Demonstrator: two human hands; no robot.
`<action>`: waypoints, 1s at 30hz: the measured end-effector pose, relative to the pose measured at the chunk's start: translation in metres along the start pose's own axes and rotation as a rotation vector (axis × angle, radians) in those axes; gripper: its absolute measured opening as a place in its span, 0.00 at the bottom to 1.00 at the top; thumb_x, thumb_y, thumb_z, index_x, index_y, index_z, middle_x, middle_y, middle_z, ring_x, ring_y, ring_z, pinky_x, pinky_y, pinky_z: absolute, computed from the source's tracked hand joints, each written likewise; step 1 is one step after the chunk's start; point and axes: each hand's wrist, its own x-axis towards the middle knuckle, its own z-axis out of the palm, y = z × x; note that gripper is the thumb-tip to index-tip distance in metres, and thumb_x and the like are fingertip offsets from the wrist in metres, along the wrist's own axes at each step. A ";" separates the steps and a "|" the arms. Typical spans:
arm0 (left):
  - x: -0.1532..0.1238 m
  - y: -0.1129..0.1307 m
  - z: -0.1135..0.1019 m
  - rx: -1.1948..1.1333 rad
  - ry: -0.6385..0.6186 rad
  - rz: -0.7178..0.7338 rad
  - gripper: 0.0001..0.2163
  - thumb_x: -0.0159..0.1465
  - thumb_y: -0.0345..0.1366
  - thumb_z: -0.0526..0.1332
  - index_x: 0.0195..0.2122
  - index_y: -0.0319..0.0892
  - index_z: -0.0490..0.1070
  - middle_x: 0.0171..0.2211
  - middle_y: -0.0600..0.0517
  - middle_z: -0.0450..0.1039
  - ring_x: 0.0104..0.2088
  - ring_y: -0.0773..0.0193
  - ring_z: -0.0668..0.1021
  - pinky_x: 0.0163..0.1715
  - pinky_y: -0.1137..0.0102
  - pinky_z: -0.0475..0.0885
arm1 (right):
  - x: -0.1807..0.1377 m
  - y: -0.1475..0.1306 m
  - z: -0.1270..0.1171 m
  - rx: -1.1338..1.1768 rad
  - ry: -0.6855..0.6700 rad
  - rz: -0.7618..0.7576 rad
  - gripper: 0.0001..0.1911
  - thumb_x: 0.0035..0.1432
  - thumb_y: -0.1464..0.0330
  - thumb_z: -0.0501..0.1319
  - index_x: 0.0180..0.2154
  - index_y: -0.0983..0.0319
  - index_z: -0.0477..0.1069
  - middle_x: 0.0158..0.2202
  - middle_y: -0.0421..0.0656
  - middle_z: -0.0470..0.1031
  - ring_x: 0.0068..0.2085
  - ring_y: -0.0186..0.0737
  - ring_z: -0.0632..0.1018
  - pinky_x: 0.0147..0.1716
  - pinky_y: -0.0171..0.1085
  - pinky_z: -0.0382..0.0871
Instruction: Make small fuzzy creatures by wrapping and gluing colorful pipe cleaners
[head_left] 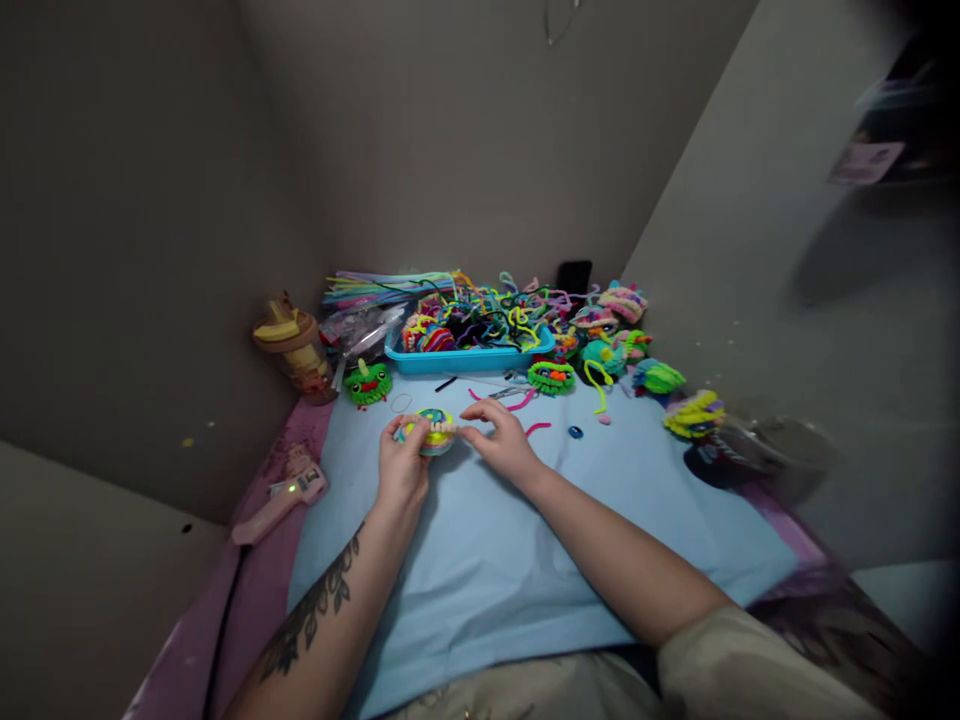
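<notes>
My left hand (403, 455) is closed on a round, fuzzy pipe-cleaner piece (437, 441) in yellow, teal and pale pink, raised over the blue cloth. The thumb presses its near face, and the fingers behind are partly hidden. A pale pink fuzzy strand crosses the front of the piece toward the right. Just at that side is my right hand (501, 440), its thumb tip by the strand's end and its index finger apart above. Beyond the hands lie scissors (517, 393), bright pink pipe-cleaner pieces (538, 429) and a small dark blue oval (575, 432).
A blue tray (472, 362) heaped with fuzzy strands stands at the back. Green frog-like figures (368, 383) flank it, with more fuzzy figures (694, 414) to the right. At left are a lidded cup (296, 350) and a pink corded glue gun (281, 503). Walls enclose the table.
</notes>
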 end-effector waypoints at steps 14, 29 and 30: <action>-0.009 -0.005 0.005 0.037 -0.019 -0.035 0.25 0.43 0.30 0.69 0.41 0.42 0.60 0.32 0.54 0.69 0.28 0.68 0.75 0.28 0.72 0.71 | 0.000 0.000 0.010 -0.057 -0.001 -0.024 0.08 0.59 0.70 0.53 0.35 0.60 0.70 0.34 0.43 0.71 0.38 0.39 0.72 0.40 0.39 0.67; -0.007 -0.003 0.004 0.043 -0.082 -0.051 0.21 0.42 0.31 0.70 0.35 0.40 0.62 0.29 0.54 0.71 0.28 0.67 0.76 0.31 0.70 0.72 | 0.005 0.009 0.015 0.130 -0.009 0.187 0.07 0.55 0.66 0.55 0.33 0.61 0.70 0.30 0.40 0.72 0.32 0.37 0.73 0.32 0.35 0.67; -0.007 -0.002 0.004 0.033 -0.100 -0.050 0.20 0.42 0.32 0.70 0.33 0.39 0.63 0.28 0.54 0.71 0.28 0.67 0.76 0.31 0.70 0.72 | 0.005 0.010 0.014 0.186 -0.018 0.208 0.08 0.55 0.65 0.56 0.34 0.61 0.71 0.31 0.41 0.73 0.32 0.37 0.73 0.33 0.35 0.67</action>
